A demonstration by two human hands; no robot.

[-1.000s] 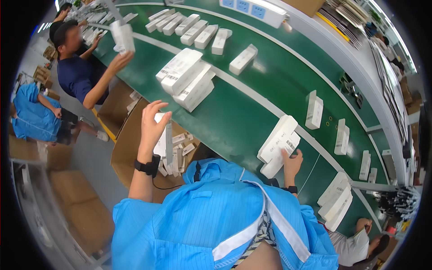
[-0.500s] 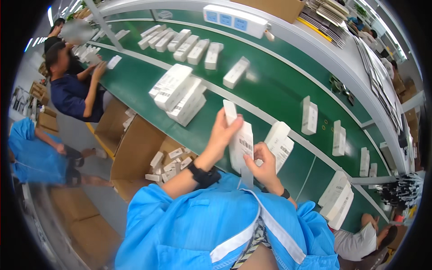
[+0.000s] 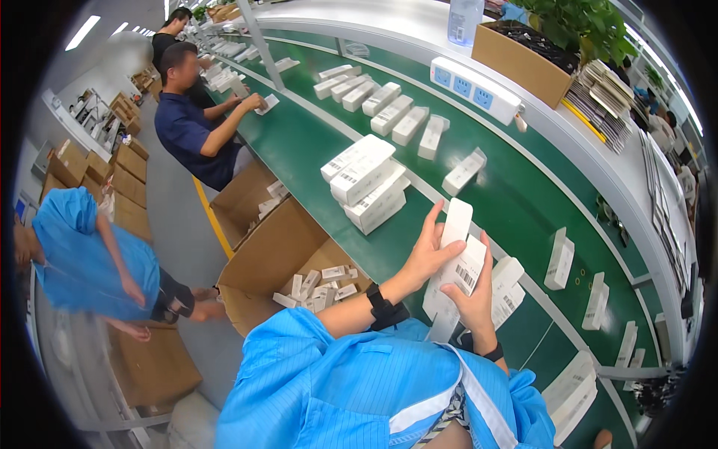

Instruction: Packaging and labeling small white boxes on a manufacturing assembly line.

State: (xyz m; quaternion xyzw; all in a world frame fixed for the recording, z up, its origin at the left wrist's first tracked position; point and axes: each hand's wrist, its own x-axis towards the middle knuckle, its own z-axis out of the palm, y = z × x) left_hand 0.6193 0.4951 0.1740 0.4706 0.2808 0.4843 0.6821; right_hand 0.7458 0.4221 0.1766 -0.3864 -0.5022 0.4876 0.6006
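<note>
Left hand (image 3: 428,256) and right hand (image 3: 474,305) both grasp a white barcoded carton (image 3: 470,262); flap-folding seems the step; the raised end flap (image 3: 458,216) beside the left hand likely wants tucking.

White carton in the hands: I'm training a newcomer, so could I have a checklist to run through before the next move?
1. Both hands on the white carton: ok, left hand and right hand hold it.
2. Carton fully closed: not ok, its far-end flap stands out.
3. Barcode uncovered: ok, it shows between the hands.
4. Carton's contents: cannot tell, the inside is hidden.
5. Stacked cartons off the hands: ok, they sit apart, on the green bench.
6. Cardboard box open: ok, small white boxes show inside.
</note>
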